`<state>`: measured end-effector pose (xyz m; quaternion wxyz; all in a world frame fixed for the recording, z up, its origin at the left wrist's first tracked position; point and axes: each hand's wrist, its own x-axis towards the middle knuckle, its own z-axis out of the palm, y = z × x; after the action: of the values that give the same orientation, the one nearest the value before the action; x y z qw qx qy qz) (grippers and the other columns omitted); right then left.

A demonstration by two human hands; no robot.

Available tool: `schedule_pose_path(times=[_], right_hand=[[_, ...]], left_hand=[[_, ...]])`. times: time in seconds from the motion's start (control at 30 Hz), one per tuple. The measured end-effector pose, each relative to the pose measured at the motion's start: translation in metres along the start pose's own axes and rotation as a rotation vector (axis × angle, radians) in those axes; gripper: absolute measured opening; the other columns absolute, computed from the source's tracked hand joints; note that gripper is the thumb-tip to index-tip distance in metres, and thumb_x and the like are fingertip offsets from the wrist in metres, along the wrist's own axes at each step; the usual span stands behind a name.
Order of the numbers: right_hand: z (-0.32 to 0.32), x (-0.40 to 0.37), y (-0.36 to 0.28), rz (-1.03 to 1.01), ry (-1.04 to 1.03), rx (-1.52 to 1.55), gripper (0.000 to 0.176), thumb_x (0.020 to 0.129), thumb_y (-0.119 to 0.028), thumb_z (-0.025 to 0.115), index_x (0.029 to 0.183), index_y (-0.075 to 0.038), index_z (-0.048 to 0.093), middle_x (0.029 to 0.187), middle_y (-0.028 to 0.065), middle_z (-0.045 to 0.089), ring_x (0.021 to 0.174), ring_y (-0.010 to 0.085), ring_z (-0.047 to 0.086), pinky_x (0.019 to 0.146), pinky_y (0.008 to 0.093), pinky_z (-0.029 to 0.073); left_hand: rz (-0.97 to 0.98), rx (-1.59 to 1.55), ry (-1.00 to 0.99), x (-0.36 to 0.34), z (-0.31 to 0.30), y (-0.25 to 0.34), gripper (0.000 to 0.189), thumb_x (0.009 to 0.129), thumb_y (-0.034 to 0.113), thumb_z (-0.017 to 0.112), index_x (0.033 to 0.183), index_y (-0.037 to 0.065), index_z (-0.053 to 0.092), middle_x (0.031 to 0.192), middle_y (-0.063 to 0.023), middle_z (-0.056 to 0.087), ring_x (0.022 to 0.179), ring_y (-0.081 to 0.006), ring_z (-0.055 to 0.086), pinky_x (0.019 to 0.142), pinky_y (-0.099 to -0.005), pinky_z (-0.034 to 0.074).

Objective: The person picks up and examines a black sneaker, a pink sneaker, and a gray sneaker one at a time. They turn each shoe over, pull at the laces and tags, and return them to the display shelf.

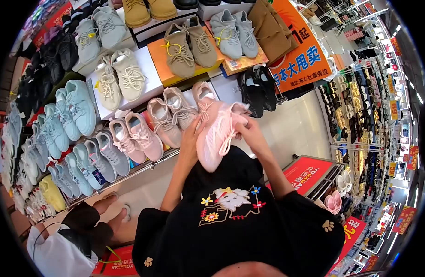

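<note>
A pale pink sneaker (217, 138) with white laces is held up in front of my chest, its toe pointing down toward me. My left hand (192, 138) is closed against the shoe's left side. My right hand (253, 136) grips its right side near the laces and collar, fingers bent. Just behind it, a dusty-pink sneaker (205, 98) sits on the rack, partly covered by the held shoe. Beige-pink sneakers (165, 122) and a pink pair (145, 138) stand to the left of my left hand.
Shoe boxes (150, 69) carry cream and brown sneakers behind the front row. Black shoes (258, 90) stand at the rack's right end by an orange sign (304, 60). Red-signed racks (304, 173) are at right. Another person (60, 249) is at lower left.
</note>
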<state>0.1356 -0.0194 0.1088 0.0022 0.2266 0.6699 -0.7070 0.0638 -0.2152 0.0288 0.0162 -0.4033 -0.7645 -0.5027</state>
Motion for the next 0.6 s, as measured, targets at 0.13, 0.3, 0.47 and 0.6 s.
schedule_pose_path(times=[0.13,0.3,0.47,0.6], right_hand=[[-0.04,0.038,-0.003,-0.311,0.042,-0.787,0.017,0.077,-0.016,0.064,0.082,-0.001,0.057,0.067,0.0136,0.059,0.058,0.0247,0.06,0.055,0.0325,0.047],[-0.087,0.09,0.018,-0.578,-0.191,-0.97,0.019,0.072,-0.014,0.064,0.078,0.0,0.053,0.073,0.0197,0.059,0.07,0.0383,0.059,0.061,0.0423,0.047],[-0.101,0.135,0.031,-0.66,-0.314,-0.985,0.017,0.072,-0.011,0.064,0.076,0.0,0.051,0.073,0.0194,0.056,0.071,0.0382,0.058,0.062,0.0432,0.046],[-0.097,0.161,0.056,-0.72,-0.38,-1.006,0.017,0.074,-0.012,0.062,0.078,0.0,0.052,0.075,0.0191,0.057,0.072,0.0389,0.058,0.063,0.0448,0.046]], left_hand=[[-0.151,0.042,-0.216,-0.021,0.025,-0.003,0.059,0.074,0.006,0.067,0.13,0.005,0.047,0.119,-0.0144,0.057,0.107,-0.0308,0.054,0.088,-0.0383,0.042],[-0.301,-0.04,-0.172,-0.045,0.039,0.011,0.041,0.08,0.012,0.068,0.119,0.005,0.057,0.105,-0.0125,0.063,0.094,-0.0293,0.06,0.083,-0.036,0.045],[-0.437,0.085,-0.156,-0.053,0.034,0.025,0.039,0.081,0.013,0.068,0.117,0.003,0.057,0.103,-0.0134,0.063,0.093,-0.0277,0.062,0.082,-0.036,0.047],[-0.495,0.153,-0.04,-0.05,0.034,0.046,0.039,0.082,0.015,0.067,0.118,0.004,0.056,0.102,-0.0129,0.064,0.092,-0.0294,0.062,0.08,-0.0371,0.047]])
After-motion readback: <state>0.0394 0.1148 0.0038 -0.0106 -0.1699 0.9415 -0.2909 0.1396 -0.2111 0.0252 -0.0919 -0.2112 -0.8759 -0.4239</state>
